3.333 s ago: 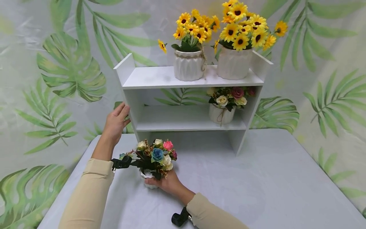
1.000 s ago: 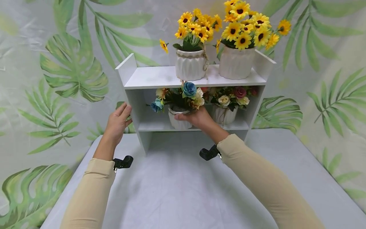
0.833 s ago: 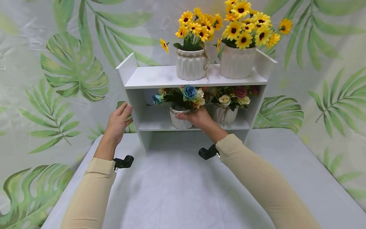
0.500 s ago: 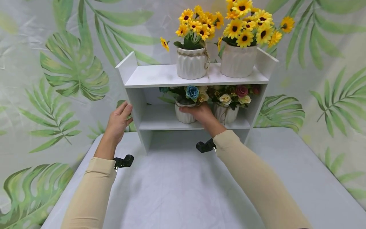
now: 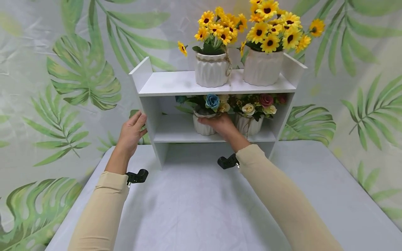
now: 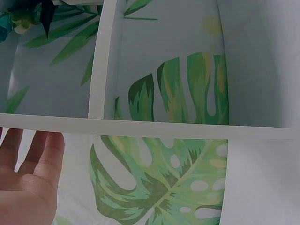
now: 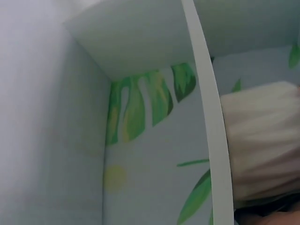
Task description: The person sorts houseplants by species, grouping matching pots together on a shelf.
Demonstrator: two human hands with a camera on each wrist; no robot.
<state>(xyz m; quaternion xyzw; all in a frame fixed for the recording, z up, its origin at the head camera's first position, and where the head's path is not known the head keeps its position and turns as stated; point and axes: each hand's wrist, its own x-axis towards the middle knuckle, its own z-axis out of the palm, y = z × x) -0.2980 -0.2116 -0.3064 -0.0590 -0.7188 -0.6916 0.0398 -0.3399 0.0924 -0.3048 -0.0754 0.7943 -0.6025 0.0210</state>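
Note:
My right hand [image 5: 223, 124] grips a white ridged flower pot [image 5: 202, 126] by its right side, thumb across the front. A blue rose [image 5: 212, 101] and cream flowers rise from it, partly hidden behind the upper board. The pot is on the middle board [image 5: 171, 137] of a white shelf unit, just left of another potted rose bunch [image 5: 248, 123]. In the right wrist view the pot's wall [image 7: 262, 140] shows beside the board's edge, with a bit of finger below. My left hand [image 5: 130, 132] is at the unit's left side panel, fingers extended against it; its fingers [image 6: 47, 152] reach the panel edge in the left wrist view.
Two white pots of yellow sunflowers, one on the left [image 5: 211, 71] and one on the right [image 5: 263, 68], stand on the top board [image 5: 171, 82]. The unit stands on a table with a white cloth [image 5: 188, 202], before a leaf-printed backdrop [image 5: 84, 69].
The right hand has lifted the pot from the table onto the middle board, then moved it farther back and slightly right. The left hand has stayed at the side panel.

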